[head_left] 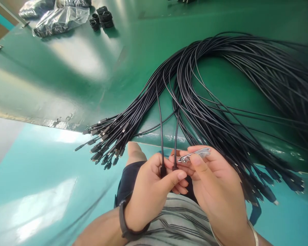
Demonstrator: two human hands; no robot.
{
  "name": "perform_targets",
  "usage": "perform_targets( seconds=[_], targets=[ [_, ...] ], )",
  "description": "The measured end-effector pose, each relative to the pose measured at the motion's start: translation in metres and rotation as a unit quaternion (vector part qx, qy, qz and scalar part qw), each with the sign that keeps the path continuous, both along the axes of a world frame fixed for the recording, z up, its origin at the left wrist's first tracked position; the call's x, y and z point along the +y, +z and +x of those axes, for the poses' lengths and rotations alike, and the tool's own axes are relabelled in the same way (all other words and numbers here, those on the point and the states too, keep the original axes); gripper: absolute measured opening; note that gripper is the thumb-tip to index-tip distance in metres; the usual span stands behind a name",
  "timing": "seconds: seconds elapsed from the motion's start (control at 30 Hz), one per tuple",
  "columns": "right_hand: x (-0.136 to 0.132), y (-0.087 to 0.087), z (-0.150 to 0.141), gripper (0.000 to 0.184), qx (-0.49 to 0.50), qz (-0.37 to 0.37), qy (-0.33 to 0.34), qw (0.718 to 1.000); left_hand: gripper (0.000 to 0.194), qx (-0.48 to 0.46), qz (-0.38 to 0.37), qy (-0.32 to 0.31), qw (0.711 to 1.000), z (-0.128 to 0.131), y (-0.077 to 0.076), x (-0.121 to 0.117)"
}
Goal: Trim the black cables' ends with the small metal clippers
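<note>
My left hand (pixel 154 186) is closed around a black cable (pixel 161 136), whose thick connector end sits by the thumb. A second cable (pixel 176 140) comes down beside it to the fingertips of both hands; which fingers grip it I cannot tell. Between the thumb and fingers of my right hand (pixel 215 184) is a silver nail clipper (pixel 195 155), its jaws pointing left, close to the second cable. The tips of both connectors are hidden by my fingers.
A large bundle of black cables (pixel 184 58) arches over the green table (pixel 133 68). Many connector ends (pixel 105 140) overhang its near edge on the left, others (pixel 267 191) on the right. Plastic bags (pixel 61 20) and stacked black rings (pixel 105 18) lie at the back left.
</note>
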State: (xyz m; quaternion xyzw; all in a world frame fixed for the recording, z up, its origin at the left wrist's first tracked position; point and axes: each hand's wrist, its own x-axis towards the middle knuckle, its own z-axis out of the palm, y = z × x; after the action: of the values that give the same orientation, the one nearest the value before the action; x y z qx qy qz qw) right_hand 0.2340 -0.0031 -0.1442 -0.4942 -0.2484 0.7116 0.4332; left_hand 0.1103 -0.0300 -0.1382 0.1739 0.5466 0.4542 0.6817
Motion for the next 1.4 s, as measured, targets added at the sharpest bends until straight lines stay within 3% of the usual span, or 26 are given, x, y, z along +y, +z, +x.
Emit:
perform_targets(
  seconds=[0.13, 0.23, 0.3, 0.4, 0.43, 0.47, 0.5, 0.63, 0.7, 0.77, 0.93, 1.4],
  targets=[
    [0.002, 0.003, 0.003, 0.013, 0.028, 0.023, 0.071, 0.997, 0.026, 0.011, 0.011, -0.039, 0.999, -0.004, 0.0, -0.003],
    [0.002, 0.01, 0.012, 0.013, -0.114, 0.073, 0.139, 0.981, 0.026, 0.015, 0.044, -0.081, 0.996, -0.008, 0.002, -0.008],
    [0.004, 0.014, 0.019, 0.011, -0.307, 0.163, 0.145, 0.926, 0.035, -0.004, 0.047, -0.091, 0.995, -0.011, 0.002, -0.013],
    [0.007, 0.018, 0.027, 0.008, -0.537, 0.305, 0.077, 0.783, 0.037, 0.004, 0.032, -0.082, 0.996, -0.013, 0.002, -0.017],
    [0.008, 0.019, 0.028, 0.007, -0.566, 0.329, 0.048, 0.754, 0.034, 0.019, 0.031, -0.079, 0.996, -0.013, 0.002, -0.017],
    [0.008, 0.02, 0.027, 0.007, -0.568, 0.339, 0.027, 0.75, 0.029, 0.03, 0.029, -0.077, 0.996, -0.013, 0.002, -0.016],
    [0.006, 0.021, 0.026, 0.007, -0.546, 0.334, 0.018, 0.768, 0.026, 0.031, 0.026, -0.074, 0.996, -0.013, 0.002, -0.015],
    [-0.004, 0.022, 0.015, 0.006, -0.321, 0.23, 0.028, 0.918, 0.027, -0.029, 0.009, -0.055, 0.998, -0.015, 0.003, -0.011],
    [-0.008, 0.018, 0.01, 0.007, -0.2, 0.163, 0.038, 0.965, 0.024, -0.042, 0.015, -0.057, 0.997, -0.016, 0.004, -0.01],
    [-0.01, 0.013, 0.006, 0.012, -0.095, 0.097, 0.053, 0.989, 0.018, -0.037, 0.023, -0.06, 0.997, -0.017, 0.006, -0.009],
    [-0.005, 0.006, -0.001, 0.013, 0.003, 0.043, 0.044, 0.998, 0.017, -0.006, 0.039, -0.065, 0.997, -0.018, 0.01, -0.008],
    [-0.002, 0.003, -0.006, 0.017, -0.037, 0.032, 0.035, 0.998, 0.014, 0.0, 0.036, -0.069, 0.997, -0.017, 0.009, -0.008]
  ],
)
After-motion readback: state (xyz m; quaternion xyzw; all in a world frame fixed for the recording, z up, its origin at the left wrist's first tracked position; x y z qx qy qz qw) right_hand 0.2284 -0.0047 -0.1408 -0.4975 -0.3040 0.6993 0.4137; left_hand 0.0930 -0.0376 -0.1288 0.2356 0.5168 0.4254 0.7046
